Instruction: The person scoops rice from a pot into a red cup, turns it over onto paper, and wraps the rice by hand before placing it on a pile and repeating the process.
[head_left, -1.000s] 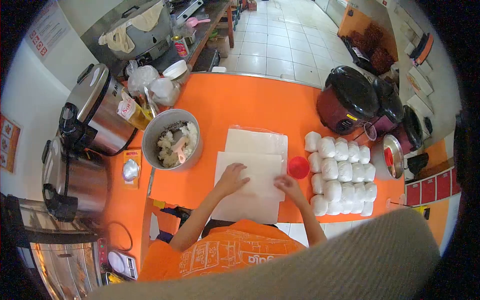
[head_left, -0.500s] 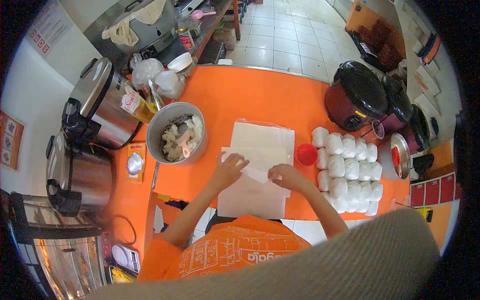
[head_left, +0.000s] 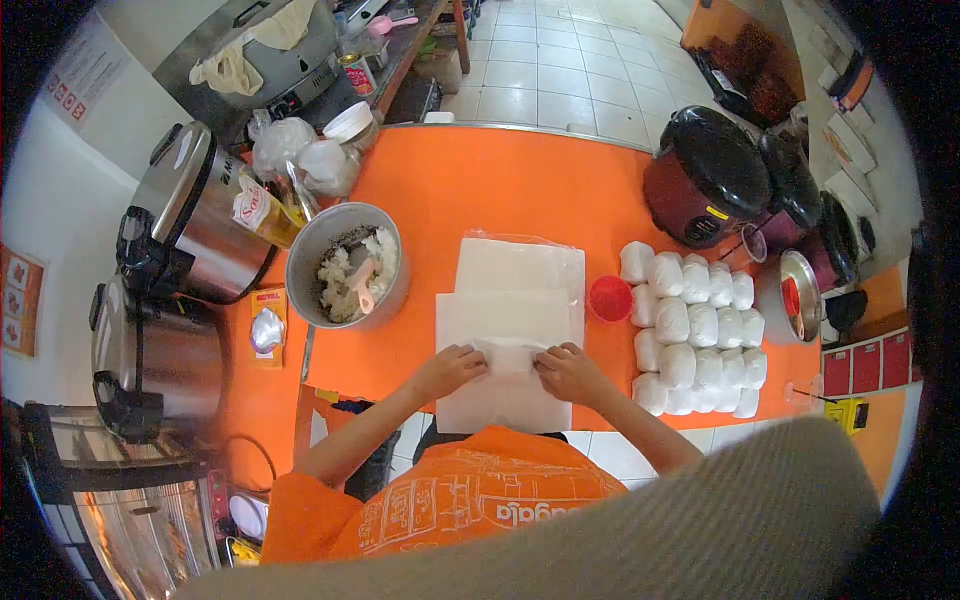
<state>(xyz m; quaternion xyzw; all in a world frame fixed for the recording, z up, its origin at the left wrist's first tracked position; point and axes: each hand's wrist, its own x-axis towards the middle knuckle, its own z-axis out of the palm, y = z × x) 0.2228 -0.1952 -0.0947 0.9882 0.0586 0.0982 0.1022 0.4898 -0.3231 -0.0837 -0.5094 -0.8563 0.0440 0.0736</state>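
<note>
Near the centre of the frame, we see the left hand [head_left: 452, 370] and right hand [head_left: 568, 374], fingers [head_left: 471, 358] closed on opposite ends of 1 white packet [head_left: 510, 358], over white sheets [head_left: 505, 315] on the desk [head_left: 480, 180].

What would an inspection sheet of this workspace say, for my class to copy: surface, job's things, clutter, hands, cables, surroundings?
Surface: orange table, bare in its far middle.
Job's things: overlapping white sheets with a folded paper bundle on them; red bowl and rows of white bundles to the right; pot of rice with a pink spoon to the left.
Clutter: plastic bags and a yellow container, far left.
Hands: left hand and right hand grip the folded paper bundle's ends.
Cables: one dark cord, left; ends unclear.
Surroundings: tiled floor; steel cookers left, dark-red cookers right.
</note>
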